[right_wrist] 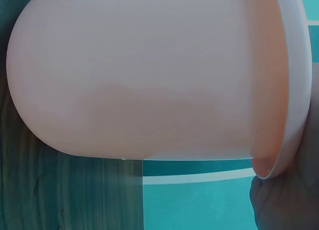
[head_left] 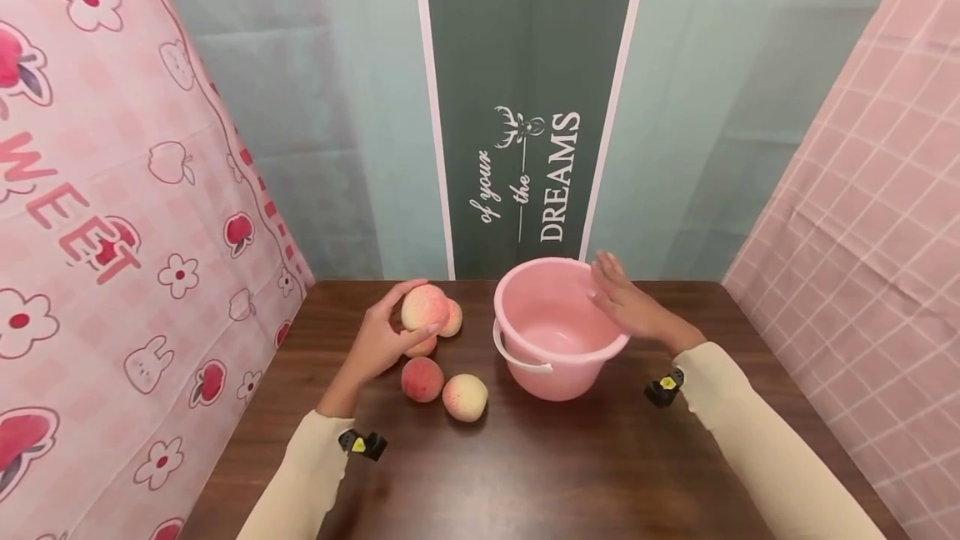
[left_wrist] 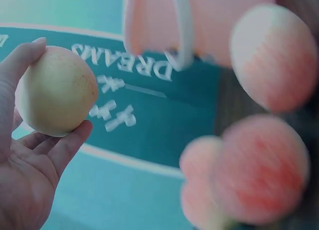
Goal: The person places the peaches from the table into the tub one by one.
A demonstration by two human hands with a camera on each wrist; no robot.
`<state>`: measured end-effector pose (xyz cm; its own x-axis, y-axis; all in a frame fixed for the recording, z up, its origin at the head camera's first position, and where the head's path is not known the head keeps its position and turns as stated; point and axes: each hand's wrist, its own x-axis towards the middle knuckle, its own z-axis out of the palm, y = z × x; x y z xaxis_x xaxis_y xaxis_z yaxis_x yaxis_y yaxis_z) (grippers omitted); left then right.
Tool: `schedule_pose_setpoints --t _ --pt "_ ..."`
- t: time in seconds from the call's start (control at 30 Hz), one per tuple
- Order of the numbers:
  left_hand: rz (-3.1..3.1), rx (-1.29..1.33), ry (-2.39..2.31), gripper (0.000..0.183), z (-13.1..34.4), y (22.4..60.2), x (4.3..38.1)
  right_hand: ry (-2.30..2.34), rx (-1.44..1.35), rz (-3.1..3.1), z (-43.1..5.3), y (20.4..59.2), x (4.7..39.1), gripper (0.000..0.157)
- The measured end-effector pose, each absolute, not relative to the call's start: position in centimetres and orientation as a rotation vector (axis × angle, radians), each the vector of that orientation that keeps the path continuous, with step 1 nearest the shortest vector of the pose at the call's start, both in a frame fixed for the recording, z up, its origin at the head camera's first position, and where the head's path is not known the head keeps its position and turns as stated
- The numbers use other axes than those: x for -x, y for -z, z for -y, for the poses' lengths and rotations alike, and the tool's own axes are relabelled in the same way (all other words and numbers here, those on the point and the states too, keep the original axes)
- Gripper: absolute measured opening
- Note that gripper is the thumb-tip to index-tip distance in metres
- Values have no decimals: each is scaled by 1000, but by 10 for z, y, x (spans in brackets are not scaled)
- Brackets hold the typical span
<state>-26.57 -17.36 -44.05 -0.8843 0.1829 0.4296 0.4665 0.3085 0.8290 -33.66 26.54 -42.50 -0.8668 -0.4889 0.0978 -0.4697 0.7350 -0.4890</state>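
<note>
Between the thumb and fingers of my left hand (head_left: 378, 342) is a peach (head_left: 423, 307), pale yellow on the side seen in the left wrist view. It is lifted above other peaches on the table, among them a red peach (head_left: 422, 379) and a yellowish peach (head_left: 465, 397). A pink bucket (head_left: 558, 377) stands upright to their right, its inside bare where it shows. My right hand (head_left: 633, 307) rests at the bucket's right rim with fingers extended. In the right wrist view the bucket wall (right_wrist: 149, 80) hides most of that hand.
The white bucket handle (head_left: 521, 357) hangs down on the bucket's left side. Everything stands on a dark brown wooden table (head_left: 480, 482). A printed curtain (head_left: 525, 65) hangs behind it, with pink patterned cloths at the left and right.
</note>
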Motion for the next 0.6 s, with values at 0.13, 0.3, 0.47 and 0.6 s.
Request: schedule_pose_setpoints --t 0.13,0.3,0.47,0.6 --pt "2299 649 1594 66 152 431 278 771 820 -2913 -260 426 338 67" --pt "2279 698 1706 68 120 427 294 773 785 -2930 -257 427 339 65" --pt "2256 691 1760 69 101 429 303 779 803 -2937 -251 428 343 65" --pt "2253 752 1670 67 91 428 309 766 812 -2946 -244 430 348 65"
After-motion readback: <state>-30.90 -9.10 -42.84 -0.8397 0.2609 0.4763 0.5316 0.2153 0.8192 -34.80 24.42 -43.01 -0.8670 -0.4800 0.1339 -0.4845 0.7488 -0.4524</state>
